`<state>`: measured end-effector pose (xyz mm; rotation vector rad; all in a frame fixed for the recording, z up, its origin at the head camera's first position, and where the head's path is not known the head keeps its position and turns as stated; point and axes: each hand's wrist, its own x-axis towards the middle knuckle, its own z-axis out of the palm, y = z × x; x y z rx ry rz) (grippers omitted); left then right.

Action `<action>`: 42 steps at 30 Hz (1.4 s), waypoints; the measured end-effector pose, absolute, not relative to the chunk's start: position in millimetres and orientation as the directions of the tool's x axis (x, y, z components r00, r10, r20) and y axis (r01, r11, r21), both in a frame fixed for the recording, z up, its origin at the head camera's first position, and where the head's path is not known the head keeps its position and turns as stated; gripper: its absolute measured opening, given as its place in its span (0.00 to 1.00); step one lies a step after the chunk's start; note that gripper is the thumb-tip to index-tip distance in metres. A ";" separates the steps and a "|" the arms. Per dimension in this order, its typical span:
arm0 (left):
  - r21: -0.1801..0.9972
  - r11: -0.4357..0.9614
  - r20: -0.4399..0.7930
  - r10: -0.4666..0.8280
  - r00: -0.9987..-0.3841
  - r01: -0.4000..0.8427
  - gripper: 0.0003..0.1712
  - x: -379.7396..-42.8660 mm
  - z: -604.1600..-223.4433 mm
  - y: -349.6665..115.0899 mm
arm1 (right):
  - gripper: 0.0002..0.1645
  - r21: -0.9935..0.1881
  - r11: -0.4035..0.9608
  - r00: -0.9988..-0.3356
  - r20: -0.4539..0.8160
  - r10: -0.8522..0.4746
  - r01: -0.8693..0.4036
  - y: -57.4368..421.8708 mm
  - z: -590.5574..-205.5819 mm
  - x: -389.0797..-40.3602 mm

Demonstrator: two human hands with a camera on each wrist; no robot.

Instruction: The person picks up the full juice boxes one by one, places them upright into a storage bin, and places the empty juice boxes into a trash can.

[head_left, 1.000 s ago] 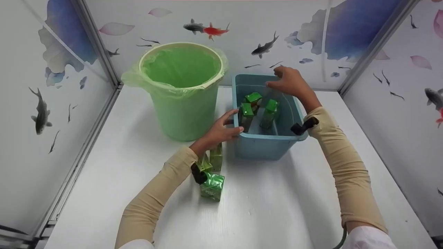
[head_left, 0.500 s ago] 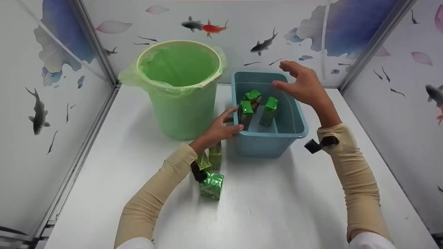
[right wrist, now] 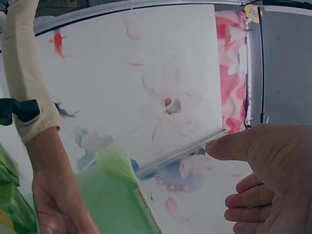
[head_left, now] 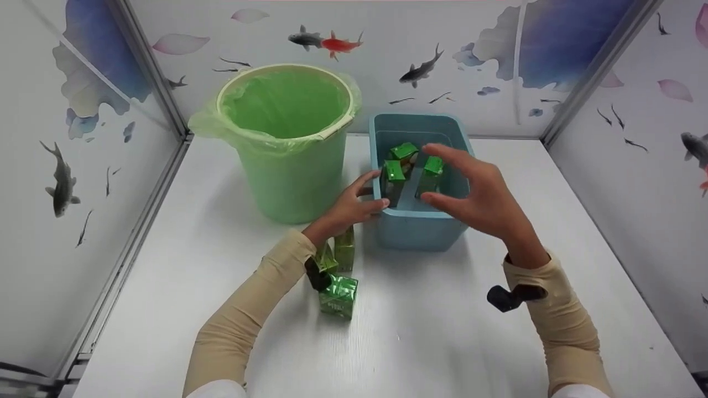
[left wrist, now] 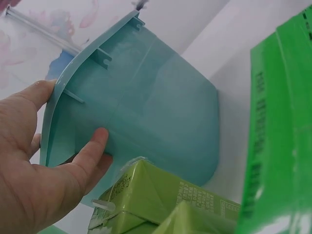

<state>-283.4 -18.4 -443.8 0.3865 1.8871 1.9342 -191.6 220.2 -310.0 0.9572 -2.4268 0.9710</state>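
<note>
A blue plastic bin (head_left: pixel 417 231) stands on the table with three green drink cartons (head_left: pixel 393 185) inside. My left hand (head_left: pixel 349 209) grips the bin's left rim, its thumb and fingers on either side of the wall, as the left wrist view also shows. Over the bin's front right part is my right hand (head_left: pixel 487 193), thumb and fingers spread with nothing between them. It covers part of the bin's right side. Below my left wrist are a green carton (head_left: pixel 338 297) and two yellow-green cartons (head_left: pixel 344 251), partly hidden by the left arm.
Left of the bin is a tall green bucket (head_left: pixel 287 177) lined with a thin green bag (head_left: pixel 265 141). Printed wall panels (head_left: pixel 381 33) with fish enclose the white table (head_left: pixel 420 320) at the back and sides.
My right hand first draws back to the right from over the bin, then comes down and toward me, with the fingers still spread. My left hand stays on the rim.
</note>
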 end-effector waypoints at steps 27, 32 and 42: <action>0.995 -0.041 -0.061 0.477 -0.877 -0.091 0.45 -282.8 -447.6 -19.5 | 0.43 -0.666 0.436 -0.733 0.254 -0.631 -0.606 139.1 -492.4 -141.1; 0.995 -0.034 -0.069 0.474 -0.878 -0.097 0.46 -283.8 -446.4 -18.1 | 0.38 -0.688 0.407 -0.735 0.276 -0.620 -0.601 132.0 -503.2 -142.3; 0.994 -0.047 -0.065 0.487 -0.871 -0.100 0.46 -283.1 -446.2 -19.6 | 0.30 -0.738 0.379 -0.752 0.257 -0.607 -0.559 128.7 -508.1 -144.5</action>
